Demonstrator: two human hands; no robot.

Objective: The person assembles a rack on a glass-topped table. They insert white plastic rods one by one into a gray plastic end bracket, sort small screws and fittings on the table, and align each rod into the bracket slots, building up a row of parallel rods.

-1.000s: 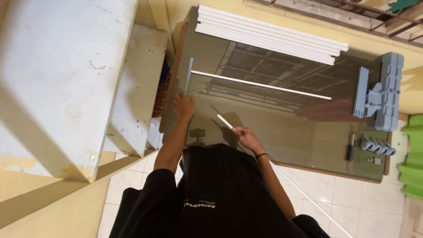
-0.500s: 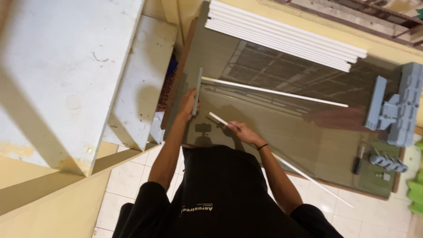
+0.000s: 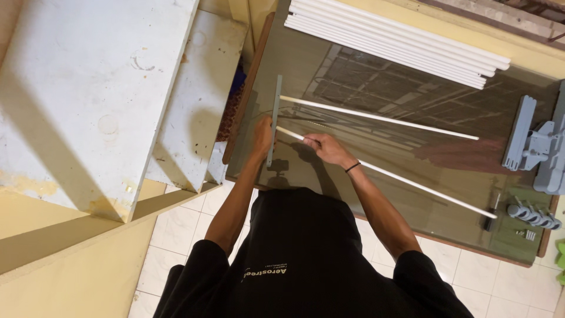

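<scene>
Since the earlier frames the left hand point(image 3: 262, 136) has shifted from the bare glass onto the grey bar, and the thin white rod in the right hand now reaches up to that bar, where before its tip was short of it; view also swung a bit, so the stack at the back sits higher-right. Now: left hand closed round the grey upright bar point(image 3: 274, 121), which lies on the glass worktop point(image 3: 376, 194) w/ its long axis running away from the person, near the worktop's left edge. Right hand point(image 3: 327, 148) closed in a pinch on the near white rod point(image 3: 412, 184), close to its left end; rod's long axis runs left-to-right and slants toward the near right corner, far end lying well apart from the hands. Its left tip touches or nearly touches the bar just above the left hand, can't tell which. A 2nd white rod point(image 3: 376, 118) already meets the bar higher up, roughly at a right angle, running off to the right. So the bar is left of the rod tip, and the left hand is the nearer one to that joint. At back: stack of white strips point(image 3: 400, 41). Right side: grey plastic fittings point(image 3: 538, 147), small grey parts point(image 3: 529, 215) near the corner.
</scene>
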